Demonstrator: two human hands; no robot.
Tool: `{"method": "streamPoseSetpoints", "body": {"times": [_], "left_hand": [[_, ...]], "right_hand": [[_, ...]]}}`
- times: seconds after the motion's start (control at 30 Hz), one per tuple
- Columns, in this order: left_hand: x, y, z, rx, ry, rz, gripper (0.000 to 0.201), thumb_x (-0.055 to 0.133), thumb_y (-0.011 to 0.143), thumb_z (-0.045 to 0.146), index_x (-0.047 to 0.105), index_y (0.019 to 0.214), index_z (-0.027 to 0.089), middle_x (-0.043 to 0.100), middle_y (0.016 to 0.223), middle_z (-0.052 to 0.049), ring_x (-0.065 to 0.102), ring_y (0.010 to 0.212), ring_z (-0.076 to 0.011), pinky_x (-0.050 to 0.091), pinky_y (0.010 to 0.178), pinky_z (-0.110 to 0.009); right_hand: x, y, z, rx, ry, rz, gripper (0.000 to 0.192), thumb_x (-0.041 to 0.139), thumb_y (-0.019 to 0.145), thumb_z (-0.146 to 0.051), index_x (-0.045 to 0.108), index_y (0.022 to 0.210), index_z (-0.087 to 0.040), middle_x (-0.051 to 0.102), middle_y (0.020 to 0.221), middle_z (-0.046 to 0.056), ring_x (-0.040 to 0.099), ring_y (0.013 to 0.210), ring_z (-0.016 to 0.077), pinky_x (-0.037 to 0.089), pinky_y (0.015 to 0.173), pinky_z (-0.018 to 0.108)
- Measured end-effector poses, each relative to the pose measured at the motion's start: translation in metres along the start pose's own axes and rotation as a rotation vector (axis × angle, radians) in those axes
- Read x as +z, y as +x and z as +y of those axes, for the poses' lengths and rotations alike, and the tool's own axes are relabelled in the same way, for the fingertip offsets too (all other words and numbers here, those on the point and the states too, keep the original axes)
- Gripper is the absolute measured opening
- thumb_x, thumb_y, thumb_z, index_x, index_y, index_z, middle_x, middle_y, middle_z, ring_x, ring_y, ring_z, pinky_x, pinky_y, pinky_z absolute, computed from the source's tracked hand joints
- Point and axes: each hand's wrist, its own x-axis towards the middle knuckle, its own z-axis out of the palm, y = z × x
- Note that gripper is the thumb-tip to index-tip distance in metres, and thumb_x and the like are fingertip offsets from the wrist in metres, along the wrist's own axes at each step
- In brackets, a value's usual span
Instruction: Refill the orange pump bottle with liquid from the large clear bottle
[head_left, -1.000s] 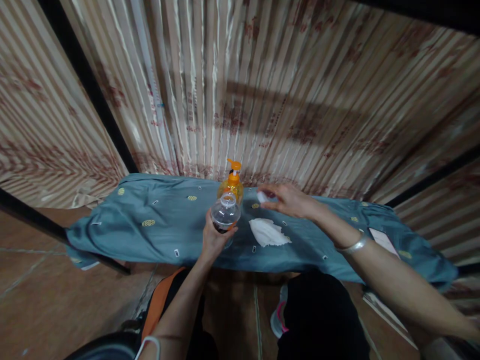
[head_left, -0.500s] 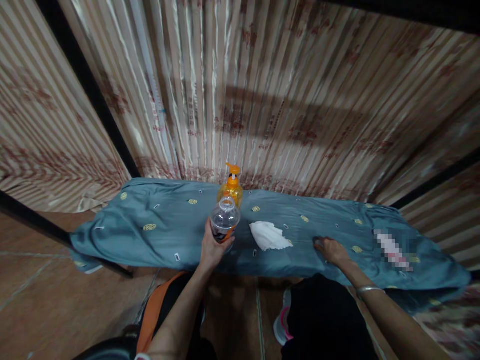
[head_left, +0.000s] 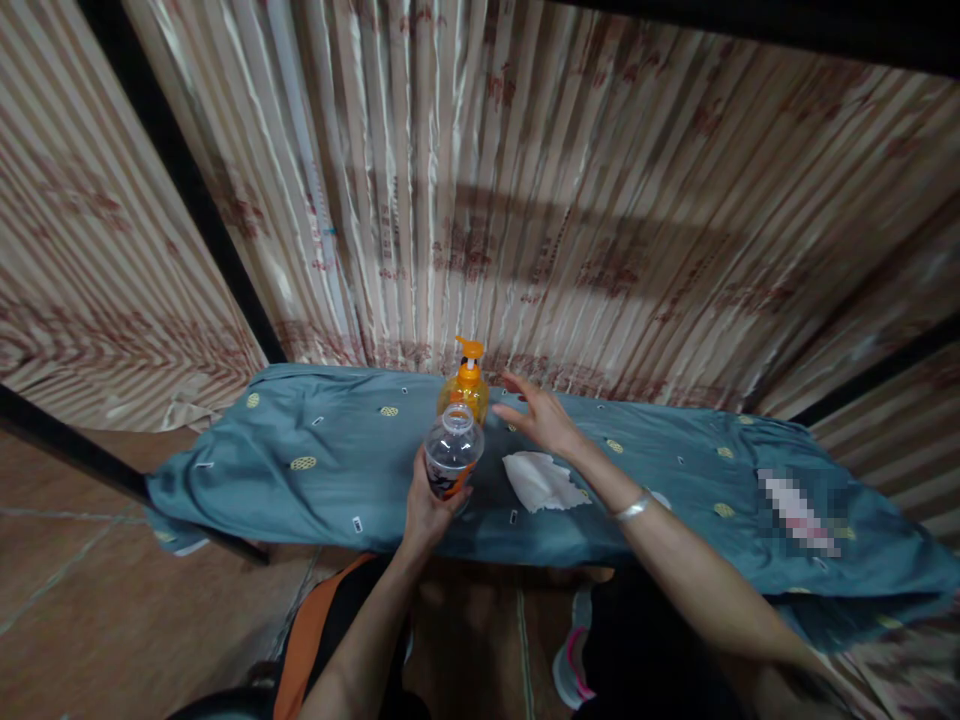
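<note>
My left hand (head_left: 430,508) is wrapped round the lower part of a clear plastic bottle (head_left: 454,440), which has an uncapped mouth and an orange and dark label. Just behind it stands a yellow pump bottle (head_left: 470,385) with an orange pump head, partly covered by the clear one. To the right of the pump bottle, my right hand (head_left: 541,415) reaches in with fingers apart, holding nothing and not touching it. A crumpled white tissue (head_left: 541,482) lies on the cloth below that hand. Past my right wrist, a small pale object (head_left: 660,498) shows only in part.
A blue-green cloth (head_left: 330,430) with pineapple prints covers the long narrow table. A pixelated patch (head_left: 799,510) hides something at its right end. Black metal posts (head_left: 187,190) rise at the sides, and a striped curtain (head_left: 420,200) hangs behind.
My right hand has left the table's right part and moved left and away from me, towards the pump bottle, its fingers now spread. My left hand still holds the clear bottle.
</note>
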Motion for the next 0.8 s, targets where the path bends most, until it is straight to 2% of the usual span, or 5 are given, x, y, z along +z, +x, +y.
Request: {"method": "streamPoseSetpoints", "body": {"times": [0.17,0.37,0.57,0.67,0.8], "left_hand": [[0.000,-0.001,-0.004,0.031,0.002,0.001,0.099,0.091,0.063,0.028,0.044,0.150,0.025,0.067,0.143,-0.016,0.065,0.133,-0.0361,0.049,0.112,-0.054],[0.004,-0.002,-0.011,0.112,0.060,0.031,0.103,0.092,0.065,0.032,0.041,0.154,0.019,0.061,0.148,-0.021,0.061,0.138,-0.0390,0.046,0.116,-0.055],[-0.014,-0.006,0.005,0.298,0.180,0.141,0.118,0.092,0.069,0.047,0.027,0.163,0.019,0.036,0.166,-0.025,0.037,0.156,-0.0431,0.030,0.125,-0.064],[-0.028,-0.017,0.029,0.439,0.211,0.151,0.113,0.090,0.075,0.050,0.027,0.164,0.020,0.037,0.166,-0.024,0.034,0.157,-0.0427,0.028,0.126,-0.064],[-0.020,-0.046,0.057,0.828,0.305,0.101,0.092,0.084,0.085,0.024,0.034,0.163,0.025,0.052,0.155,-0.020,0.049,0.148,-0.0367,0.039,0.121,-0.057]], "right_hand": [[0.031,0.053,-0.033,0.019,0.098,-0.029,0.046,0.078,0.090,-0.042,0.071,0.127,-0.016,0.081,0.116,0.010,0.075,0.106,0.0271,0.056,0.096,0.039],[0.044,0.056,-0.024,0.054,0.301,0.087,0.030,0.082,0.083,-0.035,0.077,0.110,-0.023,0.082,0.105,0.002,0.075,0.100,0.0268,0.056,0.096,0.040],[-0.007,0.027,-0.008,0.065,0.315,0.313,0.035,0.080,0.080,-0.045,0.076,0.105,-0.021,0.082,0.101,0.006,0.074,0.094,0.0287,0.056,0.095,0.045],[-0.042,0.003,-0.002,0.056,0.297,0.444,0.040,0.080,0.077,-0.051,0.076,0.101,-0.020,0.081,0.101,0.007,0.074,0.093,0.0294,0.055,0.096,0.047],[-0.072,-0.033,0.003,0.131,0.329,0.493,0.044,0.081,0.074,-0.058,0.076,0.097,-0.021,0.081,0.096,0.006,0.073,0.089,0.0276,0.056,0.090,0.044]]}}
